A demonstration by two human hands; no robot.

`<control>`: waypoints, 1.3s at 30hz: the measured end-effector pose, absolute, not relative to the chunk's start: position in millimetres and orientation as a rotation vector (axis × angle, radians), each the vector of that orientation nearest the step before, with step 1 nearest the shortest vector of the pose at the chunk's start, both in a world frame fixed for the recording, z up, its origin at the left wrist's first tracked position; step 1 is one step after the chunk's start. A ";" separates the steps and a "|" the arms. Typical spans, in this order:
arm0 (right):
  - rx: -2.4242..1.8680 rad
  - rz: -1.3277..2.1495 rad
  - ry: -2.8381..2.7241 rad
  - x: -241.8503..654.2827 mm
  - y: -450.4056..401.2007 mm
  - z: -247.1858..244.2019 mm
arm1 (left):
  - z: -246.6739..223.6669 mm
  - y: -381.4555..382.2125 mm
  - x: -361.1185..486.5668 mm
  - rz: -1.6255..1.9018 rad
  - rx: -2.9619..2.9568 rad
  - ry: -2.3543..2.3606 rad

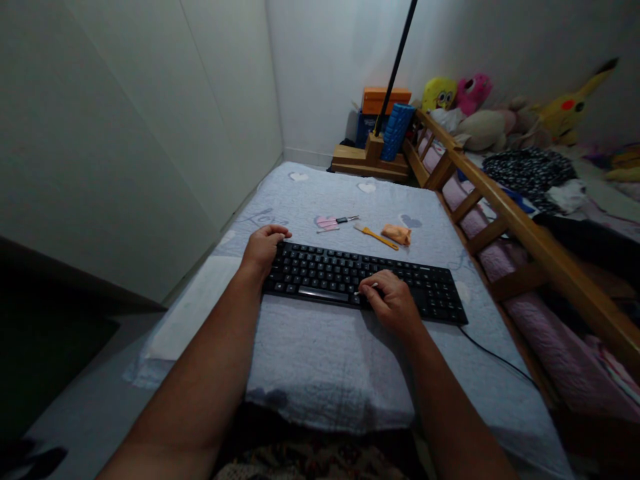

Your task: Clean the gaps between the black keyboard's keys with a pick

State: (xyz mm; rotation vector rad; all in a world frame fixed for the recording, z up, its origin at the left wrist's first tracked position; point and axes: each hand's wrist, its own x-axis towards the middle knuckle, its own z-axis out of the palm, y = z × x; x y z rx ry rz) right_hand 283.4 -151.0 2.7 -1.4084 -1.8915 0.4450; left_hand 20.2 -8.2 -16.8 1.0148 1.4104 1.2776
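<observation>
A black keyboard (320, 270) lies across the light blue cloth. At its left end, my left hand (261, 252) grips the edge, thumb and fingers closed around the corner. My right hand (393, 297) pinches a thin white cotton swab (369, 288). The swab's tip touches the bottom row of keys, just right of the space bar. Beyond the keyboard are a yellow-handled brush (377, 236), a crumpled orange cloth (397, 234), a slim black-handled tool with a metal tip (347, 219) and another cotton swab (328, 231).
The keyboard's cable (500, 359) runs off to the right. A wooden bed rail (530, 253) borders the right side, with plush toys (473, 93) behind it. At the back stands a wooden base with a black pole (397, 63). A pale wall panel (150, 120) is on the left.
</observation>
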 end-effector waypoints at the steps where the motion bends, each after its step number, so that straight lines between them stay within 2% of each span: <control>1: -1.409 0.442 -1.895 283.5 -151.0 2.4 | -16.8 -8.0 20.1 1.276 1.022 1.416; 39: -1.422 0.383 -1.865 284.7 -147.4 -0.9 | -15.1 -8.7 20.9 1.289 1.022 1.412</control>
